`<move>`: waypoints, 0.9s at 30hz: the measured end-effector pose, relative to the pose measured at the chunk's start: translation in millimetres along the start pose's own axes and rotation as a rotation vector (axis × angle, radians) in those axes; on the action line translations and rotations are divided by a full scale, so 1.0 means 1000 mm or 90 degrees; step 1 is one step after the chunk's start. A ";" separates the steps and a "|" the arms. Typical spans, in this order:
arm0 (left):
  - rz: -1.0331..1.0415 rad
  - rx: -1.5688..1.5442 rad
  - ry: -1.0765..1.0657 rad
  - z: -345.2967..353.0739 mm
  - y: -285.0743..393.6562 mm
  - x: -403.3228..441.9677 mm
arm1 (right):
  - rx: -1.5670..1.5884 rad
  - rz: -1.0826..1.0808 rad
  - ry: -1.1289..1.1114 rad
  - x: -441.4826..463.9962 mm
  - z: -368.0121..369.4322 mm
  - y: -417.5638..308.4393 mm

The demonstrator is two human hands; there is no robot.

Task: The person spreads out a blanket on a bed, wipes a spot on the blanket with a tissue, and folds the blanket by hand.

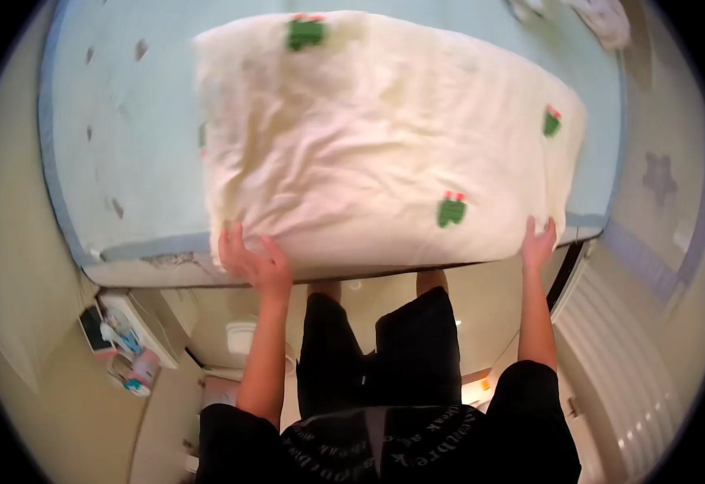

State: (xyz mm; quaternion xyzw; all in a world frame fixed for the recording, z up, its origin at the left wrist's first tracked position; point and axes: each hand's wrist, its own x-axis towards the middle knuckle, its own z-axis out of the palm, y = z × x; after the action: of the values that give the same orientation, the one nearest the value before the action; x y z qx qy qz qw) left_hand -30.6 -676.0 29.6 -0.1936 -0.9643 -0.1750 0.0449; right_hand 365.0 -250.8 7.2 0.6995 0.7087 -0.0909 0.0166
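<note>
A cream-white blanket [352, 161] with green patches topped in red lies folded across the bed, its surface creased in the middle. My left hand [257, 262] is at its near left corner, thumb apart from the fingers, gripping the edge. At the near right corner my right hand [539, 244] pinches the cloth between thumb and fingers. Some fingertips of both hands are hidden by the fabric. The blanket's far left part looks blurred.
Beneath the blanket is a light blue bed mat [118, 169] with a darker blue border. Whitish cloth [606, 22] lies at the far right. A shelf with small items [130, 343] stands at left; a white ribbed radiator [619, 355] is at right.
</note>
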 end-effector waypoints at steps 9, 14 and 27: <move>0.110 -0.477 -0.584 0.038 0.338 -0.080 | 0.659 0.104 -0.273 0.073 -0.011 0.077; -0.031 -0.496 -0.732 0.092 0.481 -0.147 | 0.602 -0.089 -0.345 0.061 -0.027 0.092; -0.247 -0.301 -0.560 0.141 0.531 -0.125 | 0.689 -0.195 -0.310 0.051 -0.043 0.084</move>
State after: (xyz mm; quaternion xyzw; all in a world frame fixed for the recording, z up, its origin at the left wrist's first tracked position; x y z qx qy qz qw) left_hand 288.4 -211.8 49.0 -0.0720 -0.8442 -0.2951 -0.4417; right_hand 452.0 -193.7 33.2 0.4579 0.6306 -0.5962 -0.1929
